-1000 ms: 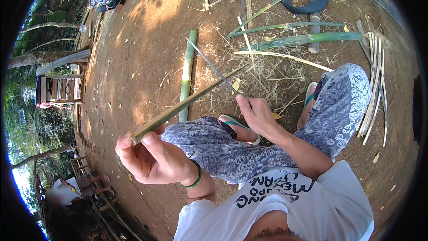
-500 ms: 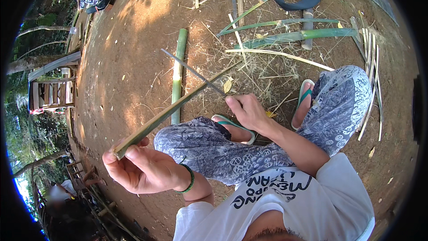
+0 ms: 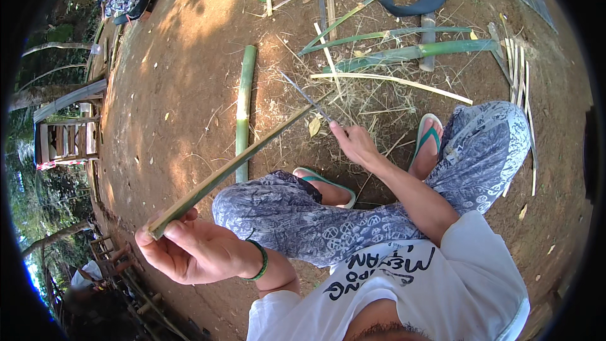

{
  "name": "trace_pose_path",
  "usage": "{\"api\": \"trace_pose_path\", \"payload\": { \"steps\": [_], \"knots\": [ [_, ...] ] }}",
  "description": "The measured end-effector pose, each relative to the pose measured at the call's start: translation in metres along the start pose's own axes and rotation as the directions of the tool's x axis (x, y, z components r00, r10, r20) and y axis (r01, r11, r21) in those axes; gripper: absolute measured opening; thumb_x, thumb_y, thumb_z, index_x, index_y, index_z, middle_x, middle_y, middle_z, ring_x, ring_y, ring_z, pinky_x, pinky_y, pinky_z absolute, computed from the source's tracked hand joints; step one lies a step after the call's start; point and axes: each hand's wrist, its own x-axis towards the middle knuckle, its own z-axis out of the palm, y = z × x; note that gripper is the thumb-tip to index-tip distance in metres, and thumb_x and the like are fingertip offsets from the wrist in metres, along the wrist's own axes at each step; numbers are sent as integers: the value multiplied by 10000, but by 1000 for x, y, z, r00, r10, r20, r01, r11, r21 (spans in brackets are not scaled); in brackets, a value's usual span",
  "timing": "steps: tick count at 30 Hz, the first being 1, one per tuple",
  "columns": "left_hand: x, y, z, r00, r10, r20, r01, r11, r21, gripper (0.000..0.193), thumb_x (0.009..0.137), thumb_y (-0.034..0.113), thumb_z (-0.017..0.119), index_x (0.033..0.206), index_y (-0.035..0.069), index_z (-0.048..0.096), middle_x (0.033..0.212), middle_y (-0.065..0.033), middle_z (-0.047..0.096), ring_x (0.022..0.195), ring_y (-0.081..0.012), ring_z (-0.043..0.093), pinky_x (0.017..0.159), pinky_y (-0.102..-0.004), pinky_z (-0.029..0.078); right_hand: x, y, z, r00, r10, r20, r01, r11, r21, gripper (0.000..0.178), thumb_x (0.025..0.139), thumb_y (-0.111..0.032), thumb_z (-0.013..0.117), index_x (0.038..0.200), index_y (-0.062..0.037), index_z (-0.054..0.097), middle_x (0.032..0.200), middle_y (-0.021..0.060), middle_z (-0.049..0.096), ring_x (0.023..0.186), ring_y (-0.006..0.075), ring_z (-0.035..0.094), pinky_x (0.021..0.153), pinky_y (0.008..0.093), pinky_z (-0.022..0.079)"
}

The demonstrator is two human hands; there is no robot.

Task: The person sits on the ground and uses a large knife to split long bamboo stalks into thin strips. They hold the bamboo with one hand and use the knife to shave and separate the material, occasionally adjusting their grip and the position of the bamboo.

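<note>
My left hand (image 3: 196, 249) pinches the near end of a long split bamboo strip (image 3: 230, 165), green on one side and pale on the other. The strip slants away to the upper right, its far end over the ground. In my right hand (image 3: 358, 146) is a knife whose handle the fist hides. Its narrow grey blade (image 3: 300, 89) points up and left and crosses the strip near the far end. Whether the edge bites into the bamboo, I cannot tell.
A green bamboo pole (image 3: 246, 110) lies beyond my left knee. Split green bamboo (image 3: 410, 53), pale strips (image 3: 521, 72), shavings (image 3: 385, 104) and a black rubber ring (image 3: 435, 5) litter the ground ahead. My sandalled feet stand close below my right hand.
The knife has slid along the bamboo strip toward its far end, my right hand moving outward with it. My left hand keeps its pinch on the near end. The view has shifted slightly.
</note>
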Motion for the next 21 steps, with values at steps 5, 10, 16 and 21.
{"api": "trace_pose_path", "payload": {
  "steps": [5, 10, 16, 21],
  "knots": [
    [0, -6, -4, 1000, 4, -14, -4, 1000, -14, 256, 992, 52, 593, 1235, -18, 563, 985, -122, 633, 787, -142, 622, 596, -253, 556, -22, -31, 6, 981, -189, 38, 184, 978, 100, 766, 996, -605, 454, 734, 66, 713, 461, 144, 513, 428, 285, 524, 495, 483, 427],
    [6, -8, 2, 1000, 6, 5, -6, 1000, -8, 238, 996, 42, 580, 1219, -40, 568, 985, -144, 649, 773, -154, 634, 592, -258, 559, 39, 63, 10, 988, 152, 20, -151, 988, -34, 842, 984, -667, 407, 728, 75, 714, 501, 179, 559, 508, 324, 607, 556, 494, 488],
    [13, -23, -12, 1000, 0, -1, 0, 1000, -30, 283, 978, 10, 594, 1251, -59, 568, 1000, -168, 668, 771, -163, 646, 662, -256, 579, 18, -1, 23, 995, -18, 98, 9, 995, 101, 849, 967, -667, 434, 670, 93, 667, 609, 281, 613, 645, 421, 654, 682, 529, 509],
    [22, -29, 3, 997, -58, -48, 60, 998, 32, 257, 983, 6, 595, 1220, -92, 580, 1019, -168, 682, 786, -152, 637, 706, -244, 525, 80, 90, 19, 987, 159, -18, -160, 981, -108, 882, 959, -698, 398, 673, 90, 674, 660, 314, 632, 682, 451, 662, 712, 545, 509]
  ]
}}
